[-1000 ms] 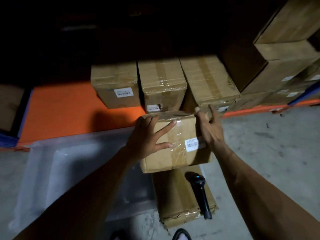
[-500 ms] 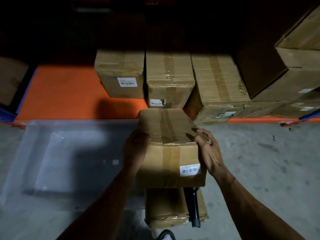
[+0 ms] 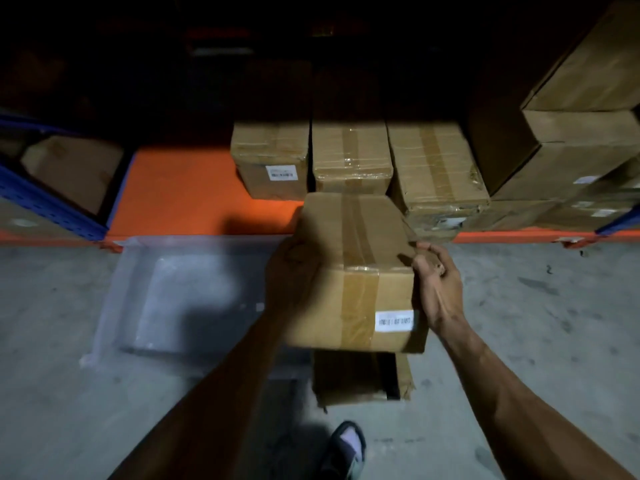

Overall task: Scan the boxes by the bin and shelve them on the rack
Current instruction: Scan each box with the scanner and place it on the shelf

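A dim warehouse or stockroom. Taped cardboard boxes (image 3: pixel 351 155) with barcode labels (image 3: pixel 281 172) sit in rows on an orange shelf deck (image 3: pixel 180 195) framed by blue perforated uprights (image 3: pixel 45 202), low above a bare concrete floor (image 3: pixel 536 306).

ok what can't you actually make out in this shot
Head view only:
- Barcode label on the held box: print too small to read.
- Left hand: in deep shadow, finger positions unclear.
- Box on the floor: mostly hidden under the held box.
- Upper rack: too dark to see what it holds.
- Right hand: fingertips hidden behind the box edge.
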`<state>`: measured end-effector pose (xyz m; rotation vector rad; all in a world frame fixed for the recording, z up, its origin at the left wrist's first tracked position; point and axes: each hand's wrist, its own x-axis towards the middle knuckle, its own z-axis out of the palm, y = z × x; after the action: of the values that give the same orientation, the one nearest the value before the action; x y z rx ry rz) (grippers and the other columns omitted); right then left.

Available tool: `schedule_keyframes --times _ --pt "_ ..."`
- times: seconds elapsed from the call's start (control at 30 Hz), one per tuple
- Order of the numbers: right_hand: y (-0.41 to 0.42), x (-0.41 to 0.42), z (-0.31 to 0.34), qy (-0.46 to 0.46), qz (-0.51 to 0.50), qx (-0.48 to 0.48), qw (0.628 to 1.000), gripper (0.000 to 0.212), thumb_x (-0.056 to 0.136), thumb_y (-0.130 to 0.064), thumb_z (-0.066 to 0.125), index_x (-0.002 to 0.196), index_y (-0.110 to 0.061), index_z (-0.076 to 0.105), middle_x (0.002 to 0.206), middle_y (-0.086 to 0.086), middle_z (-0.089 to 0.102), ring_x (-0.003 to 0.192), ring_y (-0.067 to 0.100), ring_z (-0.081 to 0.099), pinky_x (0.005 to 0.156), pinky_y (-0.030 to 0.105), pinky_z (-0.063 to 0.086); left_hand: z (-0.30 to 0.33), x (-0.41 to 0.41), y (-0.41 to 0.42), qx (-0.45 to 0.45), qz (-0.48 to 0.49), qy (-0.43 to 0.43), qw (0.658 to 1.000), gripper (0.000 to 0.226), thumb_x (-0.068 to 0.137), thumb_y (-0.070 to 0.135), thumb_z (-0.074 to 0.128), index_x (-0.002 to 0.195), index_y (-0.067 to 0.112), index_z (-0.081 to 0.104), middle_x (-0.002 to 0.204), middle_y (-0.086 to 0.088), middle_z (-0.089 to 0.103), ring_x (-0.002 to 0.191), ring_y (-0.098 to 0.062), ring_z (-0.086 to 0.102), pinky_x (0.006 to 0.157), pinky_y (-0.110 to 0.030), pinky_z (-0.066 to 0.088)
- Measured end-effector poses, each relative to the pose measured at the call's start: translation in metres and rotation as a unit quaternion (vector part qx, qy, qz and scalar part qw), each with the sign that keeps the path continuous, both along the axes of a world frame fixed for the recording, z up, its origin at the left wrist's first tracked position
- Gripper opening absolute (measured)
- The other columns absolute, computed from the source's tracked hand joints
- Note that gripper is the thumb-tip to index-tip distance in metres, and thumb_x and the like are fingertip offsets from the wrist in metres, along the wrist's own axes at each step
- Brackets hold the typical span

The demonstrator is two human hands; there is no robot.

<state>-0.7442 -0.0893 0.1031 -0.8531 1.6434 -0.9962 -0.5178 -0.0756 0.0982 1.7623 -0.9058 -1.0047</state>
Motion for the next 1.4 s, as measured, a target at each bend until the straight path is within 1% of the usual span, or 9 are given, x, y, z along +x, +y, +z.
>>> schedule_keyframes --times 0.27,0.37,0.57,0.63,0.77,0.83,1.03,1.23,1.4 --pt "0.085 0.023 0.150 0.021 -0.017 -0.096 0.995 0.041 0.071 -0.041 0.066 0.112 -0.034 0.069 0.116 0.009 0.068 0.106 0.031 0.067 0.089 0.050 0.059 0.142 0.025 0.074 -0.102 -0.042 -0.046 0.993 0.032 0.085 0.024 0.069 0.117 0.016 0.067 0.116 0.002 0.069 0.106 -0.009 0.062 0.096 -0.027 0.047" --pt "0.136 0.039 0.214 0.032 -0.030 -0.153 0.987 0.045 0.072 -0.042 0.065 0.115 -0.030 0.068 0.113 0.008 0.067 0.107 0.034 0.065 0.092 0.055 0.057 0.210 0.041 0.117 -0.137 -0.050 0.000 0.989 0.046 0.074 0.038 0.067 0.116 0.021 0.067 0.111 0.004 0.067 0.105 -0.013 0.063 0.089 -0.024 0.048" --pt "0.221 0.062 0.326 0.062 -0.075 -0.262 0.960 0.020 0.094 -0.027 0.069 0.113 -0.033 0.068 0.105 -0.004 0.064 0.106 0.035 0.063 0.090 0.060 0.055 0.342 0.070 0.188 -0.228 -0.090 -0.002 0.969 0.051 0.071 0.039 0.064 0.116 0.016 0.069 0.115 -0.003 0.070 0.108 -0.019 0.064 0.097 -0.036 0.050" --pt "0.243 0.073 0.363 0.063 -0.084 -0.292 0.950 0.023 0.085 -0.039 0.068 0.108 -0.038 0.069 0.106 0.001 0.067 0.103 0.034 0.065 0.087 0.056 0.057 0.379 0.078 0.204 -0.255 -0.100 0.001 0.962 0.049 0.071 0.039 0.065 0.114 0.017 0.069 0.113 -0.005 0.071 0.105 -0.020 0.066 0.096 -0.040 0.052" --pt "0.269 0.090 0.437 0.061 -0.103 -0.357 0.926 0.038 0.073 -0.045 0.061 0.108 -0.035 0.072 0.106 0.005 0.071 0.093 0.016 0.063 0.071 0.032 0.049 0.451 0.092 0.227 -0.321 -0.099 0.018 0.942 0.046 0.067 0.038 0.065 0.108 0.016 0.070 0.099 -0.006 0.075 0.077 -0.008 0.065 0.068 -0.019 0.050" --pt "0.275 0.097 0.476 0.064 -0.101 -0.388 0.914 0.043 0.071 -0.048 0.060 0.111 -0.034 0.072 0.104 -0.001 0.071 0.091 0.006 0.060 0.066 0.027 0.044 0.486 0.099 0.233 -0.347 -0.094 0.017 0.933 0.047 0.067 0.039 0.065 0.108 0.017 0.071 0.103 0.000 0.073 0.088 -0.006 0.065 0.073 -0.016 0.047" --pt "0.258 0.124 0.570 0.058 -0.087 -0.462 0.881 0.057 0.069 -0.056 0.057 0.118 -0.031 0.072 0.112 -0.001 0.068 0.101 0.016 0.061 0.073 0.032 0.048 0.582 0.128 0.224 -0.433 -0.089 0.014 0.897 0.049 0.071 0.037 0.064 0.113 0.012 0.069 0.117 -0.007 0.069 0.113 -0.024 0.061 0.100 -0.042 0.049" --pt "0.175 0.157 0.637 0.022 -0.078 -0.506 0.858 0.050 0.068 -0.049 0.061 0.114 -0.034 0.074 0.107 -0.011 0.068 0.102 0.011 0.060 0.073 0.033 0.045 0.652 0.161 0.160 -0.481 -0.056 -0.008 0.875 0.048 0.071 0.036 0.063 0.112 0.012 0.069 0.112 -0.005 0.070 0.105 -0.018 0.063 0.091 -0.036 0.051" --pt "0.057 0.189 0.658 0.000 -0.048 -0.518 0.854 0.047 0.072 -0.045 0.061 0.115 -0.030 0.074 0.108 0.002 0.073 0.102 0.021 0.063 0.074 0.034 0.048 0.673 0.192 0.062 -0.497 -0.016 -0.033 0.867 0.045 0.071 0.038 0.064 0.109 0.016 0.071 0.101 0.009 0.069 0.101 -0.007 0.062 0.082 -0.024 0.049"
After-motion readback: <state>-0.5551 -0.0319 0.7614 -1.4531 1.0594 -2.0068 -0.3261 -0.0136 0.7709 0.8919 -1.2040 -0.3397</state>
